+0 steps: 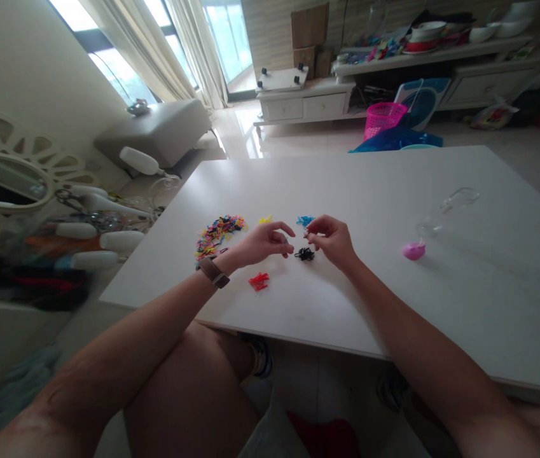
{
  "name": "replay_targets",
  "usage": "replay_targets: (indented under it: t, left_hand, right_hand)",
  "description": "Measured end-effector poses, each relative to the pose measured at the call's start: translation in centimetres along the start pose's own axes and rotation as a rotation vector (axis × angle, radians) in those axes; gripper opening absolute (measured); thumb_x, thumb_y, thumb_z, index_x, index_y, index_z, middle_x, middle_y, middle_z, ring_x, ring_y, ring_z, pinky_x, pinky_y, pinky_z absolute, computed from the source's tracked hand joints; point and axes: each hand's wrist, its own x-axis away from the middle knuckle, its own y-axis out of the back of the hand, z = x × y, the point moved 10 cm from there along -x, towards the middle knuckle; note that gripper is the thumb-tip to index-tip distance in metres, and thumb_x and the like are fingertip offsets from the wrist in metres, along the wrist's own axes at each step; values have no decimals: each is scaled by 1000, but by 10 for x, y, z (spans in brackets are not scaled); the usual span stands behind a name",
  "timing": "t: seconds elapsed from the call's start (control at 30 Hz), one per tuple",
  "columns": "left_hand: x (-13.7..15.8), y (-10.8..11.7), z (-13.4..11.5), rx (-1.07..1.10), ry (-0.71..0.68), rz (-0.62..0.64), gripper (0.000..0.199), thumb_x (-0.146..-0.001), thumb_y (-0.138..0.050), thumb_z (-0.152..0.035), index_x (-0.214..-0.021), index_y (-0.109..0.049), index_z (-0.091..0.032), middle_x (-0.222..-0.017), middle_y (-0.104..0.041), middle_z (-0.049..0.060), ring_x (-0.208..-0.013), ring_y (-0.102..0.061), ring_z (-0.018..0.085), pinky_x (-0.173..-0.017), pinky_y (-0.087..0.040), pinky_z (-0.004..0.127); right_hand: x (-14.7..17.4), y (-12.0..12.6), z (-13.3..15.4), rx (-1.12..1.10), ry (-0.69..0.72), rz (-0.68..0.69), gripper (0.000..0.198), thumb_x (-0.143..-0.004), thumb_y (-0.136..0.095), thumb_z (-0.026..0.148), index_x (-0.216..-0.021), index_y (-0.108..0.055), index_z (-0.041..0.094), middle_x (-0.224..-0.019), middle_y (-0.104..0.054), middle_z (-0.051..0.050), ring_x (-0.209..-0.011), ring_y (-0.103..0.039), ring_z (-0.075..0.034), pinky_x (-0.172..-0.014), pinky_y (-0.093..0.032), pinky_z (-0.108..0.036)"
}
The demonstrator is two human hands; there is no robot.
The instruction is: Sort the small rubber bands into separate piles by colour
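Observation:
My left hand (268,243) hovers over the white table (369,191), thumb and forefinger apart, the other fingers curled. Just across from it, my right hand (332,242) pinches thumb and fingertips together over something small, too tiny to make out. Beneath the fingertips lies a pile of black bands (304,254), seemingly small elastics. Small blue pieces (304,221) lie behind my right hand, and yellow ones (265,220) show behind my left. A red pile (259,281) sits nearer the table's front edge. Left of my hands spreads a mixed multicoloured heap (215,235), partly behind my left wrist.
On the right of the table are a pink pouch-like object (413,250) and a clear plastic container (429,224). Beyond the far edge stand a pink basket (384,117) and a low cabinet (305,105). A mirror and bottles stand at the left.

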Motion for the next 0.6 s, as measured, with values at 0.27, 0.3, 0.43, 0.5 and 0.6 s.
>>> replay_targets:
  t: [0.27, 0.3, 0.43, 0.5, 0.6]
  left_hand:
    - [-1, 7, 10, -72, 27, -29, 43, -74, -84, -30, -102, -55, -18, -63, -68, -2, -62, -66, 13, -58, -43, 21]
    - [-2, 7, 10, -85, 22, -27, 43, -74, -84, -30, -102, -54, -18, -63, -68, -2, -61, -65, 13, -57, -42, 21]
    - [-2, 6, 9, -124, 6, -9, 43, -75, -83, -30, -105, -53, -18, -63, -68, -1, -60, -64, 13, -56, -41, 21]
    - [-2, 5, 11, -139, 11, -1, 44, -75, -82, -31, -107, -54, -18, -64, -69, -1, -60, -63, 13, -56, -41, 21]
    - [-2, 4, 14, -152, 22, 8, 47, -75, -82, -31, -112, -55, -18, -67, -71, 0, -60, -63, 12, -57, -42, 21]
  right_hand:
    - [-6, 4, 4, 510, 151, 124, 9, -66, -62, 15, -67, -69, 20, -69, -67, 0, -59, -54, -12, -58, -43, -26]
    - [-6, 2, 3, 547, 167, 147, 9, -65, -62, 14, -66, -69, 20, -65, -65, 1, -57, -53, -12, -58, -42, -26]
    - [-1, -9, 2, 604, 195, 256, 13, -65, -61, 12, -65, -70, 21, -59, -61, 3, -55, -50, -11, -58, -39, -25]
    - [2, -16, 4, 611, 226, 307, 15, -65, -59, 10, -64, -70, 20, -62, -63, 2, -56, -50, -11, -58, -39, -25]
    - [5, -20, 7, 579, 243, 322, 20, -65, -57, 9, -66, -74, 20, -64, -61, 1, -56, -49, -10, -59, -39, -26]
